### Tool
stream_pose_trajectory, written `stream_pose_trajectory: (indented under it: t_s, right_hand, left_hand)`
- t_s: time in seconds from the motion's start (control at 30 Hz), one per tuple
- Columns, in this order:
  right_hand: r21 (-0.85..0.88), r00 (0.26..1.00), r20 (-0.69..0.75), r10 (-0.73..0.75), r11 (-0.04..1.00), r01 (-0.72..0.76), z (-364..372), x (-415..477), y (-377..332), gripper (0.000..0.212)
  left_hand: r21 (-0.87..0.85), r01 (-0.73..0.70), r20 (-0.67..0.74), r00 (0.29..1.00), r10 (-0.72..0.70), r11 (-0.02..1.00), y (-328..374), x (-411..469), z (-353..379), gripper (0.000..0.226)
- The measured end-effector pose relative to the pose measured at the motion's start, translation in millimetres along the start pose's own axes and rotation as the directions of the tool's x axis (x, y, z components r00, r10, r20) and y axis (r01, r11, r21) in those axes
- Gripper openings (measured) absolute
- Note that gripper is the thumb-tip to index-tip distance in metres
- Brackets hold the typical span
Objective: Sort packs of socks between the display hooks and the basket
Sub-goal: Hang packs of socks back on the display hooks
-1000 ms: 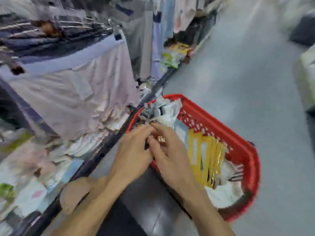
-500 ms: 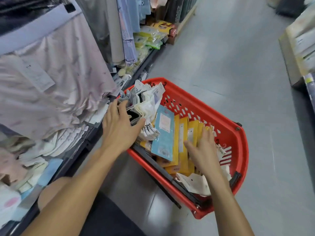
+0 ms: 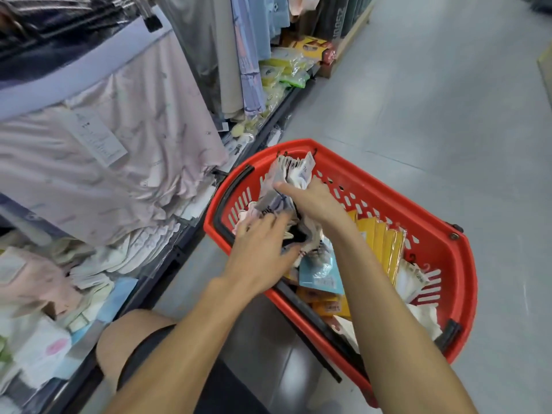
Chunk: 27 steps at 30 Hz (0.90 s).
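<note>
The red basket (image 3: 430,252) sits centre-right of the frame. At its upper-left end a bundle of sock packs (image 3: 294,173) stands hooks-up, probably gathered for hanging. The right hand (image 3: 313,201) clasps it, thumb across; the left hand (image 3: 263,252), fingers stretched, steadies its lower end.

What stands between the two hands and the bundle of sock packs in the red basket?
Nothing visible. The right hand grips the bundle of sock packs, and the left hand touches its lower part, inside the red basket.
</note>
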State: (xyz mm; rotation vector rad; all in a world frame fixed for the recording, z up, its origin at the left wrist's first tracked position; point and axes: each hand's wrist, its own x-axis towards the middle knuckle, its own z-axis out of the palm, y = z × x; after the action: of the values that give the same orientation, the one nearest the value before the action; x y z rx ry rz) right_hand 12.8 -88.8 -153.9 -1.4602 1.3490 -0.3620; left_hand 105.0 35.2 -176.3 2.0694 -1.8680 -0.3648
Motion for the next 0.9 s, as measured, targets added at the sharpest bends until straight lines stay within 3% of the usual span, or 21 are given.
stream_pose_trajectory:
  t_s: [0.17, 0.23, 0.3, 0.37, 0.43, 0.53, 0.63, 0.77, 0.9]
  right_hand:
    - [-0.165, 0.997, 0.027, 0.073, 0.984, -0.068, 5.2, 13.1, 10.7, 0.101]
    - [-0.06, 0.995, 0.03, 0.094, 0.994, -0.092, 5.4, 17.2, 19.0, 0.078]
    - [0.025, 0.995, 0.025, 0.095, 0.995, -0.095, 2.2, 18.1, 25.1, 0.041]
    - [0.05, 0.998, 0.032, 0.061, 0.997, -0.063, -3.6, 14.6, 26.9, 0.023]
    - [0.049, 1.0, 0.004, -0.023, 0.999, 0.023, -7.4, 4.7, 23.6, 0.018]
    - [-0.091, 0.968, -0.156, -0.197, 0.979, 0.185, -10.8, -29.0, 2.5, 0.042]
    - [-0.215, 0.845, -0.246, -0.475, 0.877, 0.43, -0.6, -73.3, -34.9, 0.051]
    - [-0.413, 0.617, -0.202, -0.76, 0.638, 0.65, 51.0, -131.3, -97.6, 0.069]
    - [-0.409, 0.433, 0.031, -0.901, 0.384, 0.828, 112.0, -185.4, -154.4, 0.085]
  left_hand:
    - [0.037, -0.132, 0.029, 0.991, 0.131, 0.991, 8.4, -15.4, 6.3, 0.056]
    - [-0.004, -0.146, 0.042, 0.988, 0.146, 0.989, 6.9, -18.7, 4.9, 0.056]
    - [-0.104, -0.131, 0.059, 0.989, 0.137, 0.986, 6.0, -20.2, 0.6, 0.054]
    - [-0.309, -0.043, 0.031, 0.998, 0.055, 0.95, 5.9, -20.1, -5.0, 0.045]
    - [-0.533, 0.079, -0.057, 0.99, -0.129, 0.842, 5.5, -17.7, -14.0, 0.035]
    - [-0.7, 0.165, -0.156, 0.914, -0.374, 0.695, 6.4, -11.0, -38.4, 0.045]
    - [-0.806, 0.145, -0.137, 0.897, -0.419, 0.574, 11.0, -10.8, -78.4, 0.078]
    - [-0.911, -0.026, -0.211, 0.886, -0.413, 0.411, 4.0, -33.7, -146.0, 0.056]
    - [-0.934, -0.194, -0.337, 0.758, -0.559, 0.299, -30.2, -91.6, -217.2, 0.052]
